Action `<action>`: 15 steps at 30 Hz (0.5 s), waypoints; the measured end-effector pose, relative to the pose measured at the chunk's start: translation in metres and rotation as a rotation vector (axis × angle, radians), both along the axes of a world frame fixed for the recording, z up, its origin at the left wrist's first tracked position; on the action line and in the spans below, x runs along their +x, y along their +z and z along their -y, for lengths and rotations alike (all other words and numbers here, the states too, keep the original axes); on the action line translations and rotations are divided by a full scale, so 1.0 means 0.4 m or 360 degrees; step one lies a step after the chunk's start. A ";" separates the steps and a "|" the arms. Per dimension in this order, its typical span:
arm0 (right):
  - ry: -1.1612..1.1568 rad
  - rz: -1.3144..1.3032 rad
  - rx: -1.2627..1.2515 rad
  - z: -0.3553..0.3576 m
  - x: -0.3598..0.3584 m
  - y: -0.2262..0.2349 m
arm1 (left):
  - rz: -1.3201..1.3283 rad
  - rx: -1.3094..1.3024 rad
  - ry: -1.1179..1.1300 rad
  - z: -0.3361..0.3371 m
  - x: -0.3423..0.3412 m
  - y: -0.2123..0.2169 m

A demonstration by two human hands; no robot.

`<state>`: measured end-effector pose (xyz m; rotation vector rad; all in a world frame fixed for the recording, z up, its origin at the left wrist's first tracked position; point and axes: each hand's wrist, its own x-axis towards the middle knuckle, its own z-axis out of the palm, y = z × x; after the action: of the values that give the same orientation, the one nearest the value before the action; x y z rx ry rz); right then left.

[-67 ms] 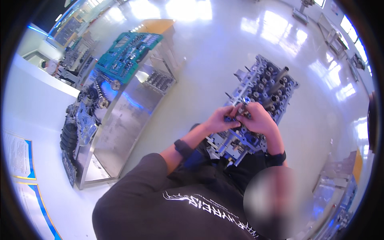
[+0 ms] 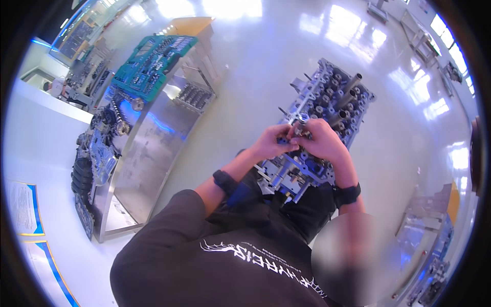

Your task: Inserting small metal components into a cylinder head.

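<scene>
A grey metal cylinder head [image 2: 335, 94] lies on a stand in front of me, its valve bores facing up. Both hands meet over its near end. My left hand [image 2: 272, 144], with a black watch on the wrist, and my right hand [image 2: 323, 142], with a black wristband, pinch a small shiny cylindrical metal part [image 2: 303, 121] between their fingertips. The part stands just above the head's surface. My dark shirt fills the lower edge and hides the stand's base.
A steel workbench [image 2: 148, 148] stands to the left, with a green tool tray [image 2: 151, 64] on it and dark engine parts [image 2: 94, 153] at its near end. A yellow-topped cart [image 2: 192, 23] is behind it. Another metal rig [image 2: 429, 245] sits at the lower right on the glossy floor.
</scene>
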<state>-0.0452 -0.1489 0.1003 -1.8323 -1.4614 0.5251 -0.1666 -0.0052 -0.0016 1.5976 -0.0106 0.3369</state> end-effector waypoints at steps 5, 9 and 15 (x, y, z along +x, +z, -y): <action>-0.0079 -0.0012 0.0099 -0.007 -0.003 0.000 | -0.0038 -0.0076 -0.0028 -0.006 0.000 0.000; -0.0125 0.0113 0.0092 -0.008 -0.007 0.000 | -0.0093 -0.0084 -0.0013 -0.001 -0.005 0.016; -0.0157 0.0284 -0.0038 -0.005 -0.006 -0.011 | -0.0241 -0.0212 -0.0018 0.008 -0.011 0.043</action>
<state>-0.0477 -0.1467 0.0960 -2.0013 -1.4765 0.3387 -0.1708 -0.0082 0.0157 1.4865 0.1169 0.2029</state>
